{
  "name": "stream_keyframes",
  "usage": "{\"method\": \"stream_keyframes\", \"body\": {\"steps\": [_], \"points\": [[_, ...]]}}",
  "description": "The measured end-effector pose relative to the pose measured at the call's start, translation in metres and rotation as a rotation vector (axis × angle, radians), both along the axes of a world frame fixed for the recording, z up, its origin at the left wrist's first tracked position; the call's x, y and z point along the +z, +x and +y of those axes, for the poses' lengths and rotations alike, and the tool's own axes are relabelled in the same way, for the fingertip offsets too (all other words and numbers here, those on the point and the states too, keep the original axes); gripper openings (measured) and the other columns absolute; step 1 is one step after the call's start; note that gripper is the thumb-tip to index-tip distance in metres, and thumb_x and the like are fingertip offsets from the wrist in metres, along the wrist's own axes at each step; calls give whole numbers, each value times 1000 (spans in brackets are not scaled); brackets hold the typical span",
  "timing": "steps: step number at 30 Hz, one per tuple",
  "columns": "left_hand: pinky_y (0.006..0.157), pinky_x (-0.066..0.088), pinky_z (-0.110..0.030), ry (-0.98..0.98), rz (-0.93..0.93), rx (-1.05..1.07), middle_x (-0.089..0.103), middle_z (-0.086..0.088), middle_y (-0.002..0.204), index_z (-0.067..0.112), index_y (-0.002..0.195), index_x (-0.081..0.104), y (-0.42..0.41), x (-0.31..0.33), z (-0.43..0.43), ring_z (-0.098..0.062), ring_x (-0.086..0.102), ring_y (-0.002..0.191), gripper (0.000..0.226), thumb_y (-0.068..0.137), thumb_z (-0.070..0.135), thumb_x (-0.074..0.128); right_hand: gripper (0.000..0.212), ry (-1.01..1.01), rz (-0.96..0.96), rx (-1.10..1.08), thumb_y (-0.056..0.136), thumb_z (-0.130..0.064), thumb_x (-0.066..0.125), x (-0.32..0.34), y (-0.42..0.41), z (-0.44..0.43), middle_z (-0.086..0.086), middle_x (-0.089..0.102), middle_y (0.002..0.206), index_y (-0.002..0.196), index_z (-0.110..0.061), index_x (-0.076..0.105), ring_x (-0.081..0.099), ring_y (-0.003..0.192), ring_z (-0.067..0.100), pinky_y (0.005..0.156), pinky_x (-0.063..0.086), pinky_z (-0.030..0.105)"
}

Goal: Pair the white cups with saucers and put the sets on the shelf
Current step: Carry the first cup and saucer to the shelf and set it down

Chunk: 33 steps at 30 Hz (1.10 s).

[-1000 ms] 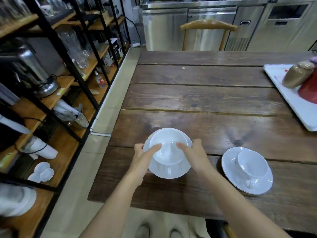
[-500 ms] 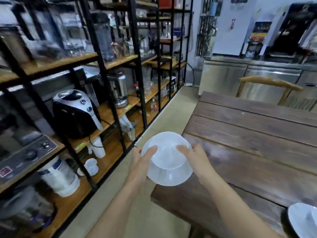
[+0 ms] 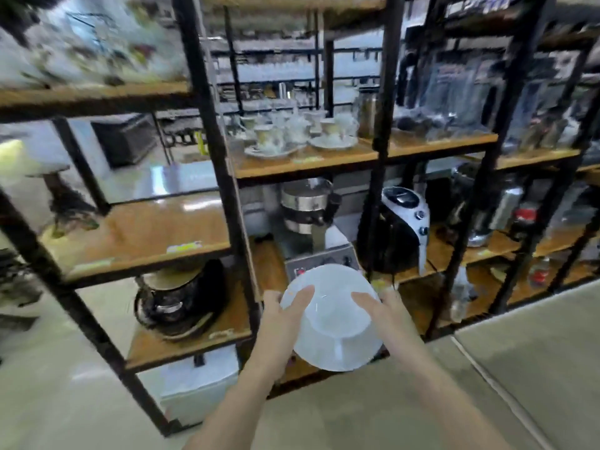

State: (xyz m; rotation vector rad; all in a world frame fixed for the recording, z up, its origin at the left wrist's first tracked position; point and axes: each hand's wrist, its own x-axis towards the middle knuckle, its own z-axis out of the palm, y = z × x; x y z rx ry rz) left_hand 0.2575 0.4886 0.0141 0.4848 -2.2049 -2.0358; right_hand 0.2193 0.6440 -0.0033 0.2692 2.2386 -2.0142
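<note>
I hold a white cup (image 3: 328, 300) sitting on a white saucer (image 3: 341, 352) in mid-air, in front of the black-framed wooden shelf unit (image 3: 227, 177). My left hand (image 3: 282, 306) grips the set's left side with the thumb over the cup rim. My right hand (image 3: 386, 310) grips its right side the same way. The cup's handle points toward me. The picture is blurred by motion.
A middle shelf board (image 3: 324, 157) carries several patterned cups on saucers (image 3: 276, 141). Lower boards hold a steel machine (image 3: 311, 219), a black-and-white appliance (image 3: 402, 228) and a dark kettle (image 3: 178, 297). A bare wooden board (image 3: 146, 235) lies at left. Tiled floor (image 3: 487, 384) is below.
The view has swung left from the table to face the shelves. Both hands lifted the cup-and-saucer set off the table and carried it toward the shelf unit.
</note>
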Motion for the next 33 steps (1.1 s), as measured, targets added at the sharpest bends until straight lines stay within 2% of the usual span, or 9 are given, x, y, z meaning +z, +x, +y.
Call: {"method": "stream_keyframes", "body": {"steps": [3,6,10,13,16,22,25,29,33], "points": [[54,41,-26,-20,1,131,53,1,93,12,111,41,-7,5,-52,-11,55,79,42,88,45,54,55,24,20,129,90,-37,56,2,-23,-57,-1,46,101,131,-8,35,48,84,11,60,40,23],[56,45,-27,-5,2,237,54,-1,97,13,112,40,-12,5,-94,-13,57,84,43,88,46,53,51,86,-6,244,88,-42,57,-1,-49,-107,-1,51,100,126,-15,38,51,89,14,70,47,29],[48,43,-22,-9,-25,381,52,2,89,10,116,42,-32,0,-152,-11,55,77,46,88,45,55,44,58,-33,410,87,-41,57,-3,-88,-173,0,50,101,118,-17,38,51,89,15,62,42,26],[42,40,-20,-28,-21,461,51,2,85,4,118,43,-55,-2,-193,-13,55,72,50,88,42,57,40,78,4,468,86,-39,58,-3,-116,-221,5,53,101,110,-12,42,55,91,18,64,45,29],[46,41,-21,-27,-35,556,52,2,91,11,112,44,-89,-3,-230,-11,56,77,38,89,39,56,57,55,-12,529,79,-44,61,-4,-156,-269,8,57,104,116,-4,45,59,90,21,63,47,30],[64,44,-35,-51,-55,622,53,-2,95,14,105,45,-162,-5,-310,-18,56,83,38,87,45,56,49,72,43,624,84,-37,60,0,-242,-353,-1,51,93,118,-4,46,51,79,10,56,38,25],[66,47,-39,-119,-101,656,55,-5,94,13,98,46,-188,-6,-353,-25,59,84,40,85,50,55,50,50,-5,660,87,-32,59,3,-269,-396,8,54,110,124,-2,43,55,84,17,54,37,26],[67,42,-37,-123,-147,650,56,-10,99,10,96,49,-217,-9,-410,-30,58,89,44,85,52,54,31,104,-26,680,87,-28,58,4,-298,-452,7,48,91,99,-3,45,48,67,13,50,34,27],[55,29,-32,-182,-112,657,42,-3,66,14,63,40,-252,-13,-472,-19,42,60,42,85,45,59,49,147,-68,648,85,-33,58,2,-321,-508,14,55,103,118,3,53,55,81,24,53,35,26]]}}
